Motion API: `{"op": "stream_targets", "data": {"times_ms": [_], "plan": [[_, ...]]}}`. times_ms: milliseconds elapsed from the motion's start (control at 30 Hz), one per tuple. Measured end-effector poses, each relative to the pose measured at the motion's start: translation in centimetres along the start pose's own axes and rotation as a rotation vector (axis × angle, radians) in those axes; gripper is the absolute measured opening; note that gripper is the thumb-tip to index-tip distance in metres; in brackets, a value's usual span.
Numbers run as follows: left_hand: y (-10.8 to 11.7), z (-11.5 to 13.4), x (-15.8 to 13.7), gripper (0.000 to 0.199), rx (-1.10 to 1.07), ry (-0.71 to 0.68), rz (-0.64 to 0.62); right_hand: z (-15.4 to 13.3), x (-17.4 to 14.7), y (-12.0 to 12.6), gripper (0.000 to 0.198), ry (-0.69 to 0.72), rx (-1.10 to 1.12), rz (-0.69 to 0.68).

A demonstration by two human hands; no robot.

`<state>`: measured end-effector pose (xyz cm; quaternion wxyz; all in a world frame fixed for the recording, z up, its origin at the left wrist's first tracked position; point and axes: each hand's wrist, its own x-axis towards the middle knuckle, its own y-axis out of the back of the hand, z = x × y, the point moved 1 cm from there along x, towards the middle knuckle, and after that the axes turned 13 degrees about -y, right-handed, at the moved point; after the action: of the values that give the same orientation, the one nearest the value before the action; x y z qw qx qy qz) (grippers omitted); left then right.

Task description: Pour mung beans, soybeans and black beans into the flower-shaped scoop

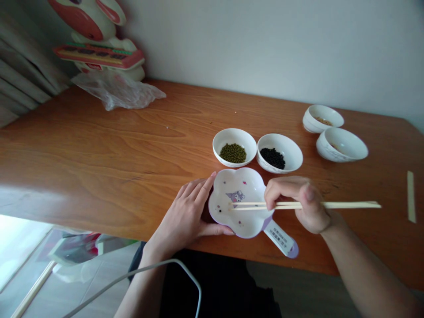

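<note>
My left hand (186, 216) grips the left side of a white, flower-shaped dish (251, 185) with a lilac rim, fingers at the far edge and thumb at the near edge. A labelled handle (281, 238) sticks out from the dish toward the lower right. Pinched in my right hand (300, 198) is a pair of wooden chopsticks (347, 205), held level over the dish with the tips near its printed cartoon figure. A small dark bean-like dot (220, 211) shows left of the tips. Just behind the dish stand a bowl of green beans (233, 153) and a bowl of black beans (272, 158).
Farther right are two white bowls, one (323, 118) with tan bits and another (342, 143) with little showing inside. A pale strip (411, 196) lies at the right. A toy with a keyboard (99, 55) and a plastic bag (122, 90) occupy the back left. A grey cable (149, 266) crosses my left forearm.
</note>
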<state>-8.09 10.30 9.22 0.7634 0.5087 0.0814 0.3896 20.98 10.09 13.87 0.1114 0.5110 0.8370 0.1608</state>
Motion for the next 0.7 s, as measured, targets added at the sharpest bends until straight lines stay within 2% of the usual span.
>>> {"op": "stream_targets", "data": {"times_ms": [267,400,500,700], "plan": [[0.1,0.0,0.0,0.127,-0.010,0.009,0.003,-0.7,0.6,-1.8,0.064,0.057,-0.004,-0.069],[0.1,0.1,0.0,0.126,-0.012,0.008,0.005,-0.7,0.5,-2.0,0.060,0.056,0.023,-0.038],[0.1,0.1,0.0,0.126,-0.006,0.004,0.002,-0.6,0.2,-0.8,0.065,0.066,0.024,0.007],[0.0,0.0,0.0,0.126,0.003,-0.006,0.003,-0.9,-0.9,2.8,0.070,0.018,0.056,0.180]]}}
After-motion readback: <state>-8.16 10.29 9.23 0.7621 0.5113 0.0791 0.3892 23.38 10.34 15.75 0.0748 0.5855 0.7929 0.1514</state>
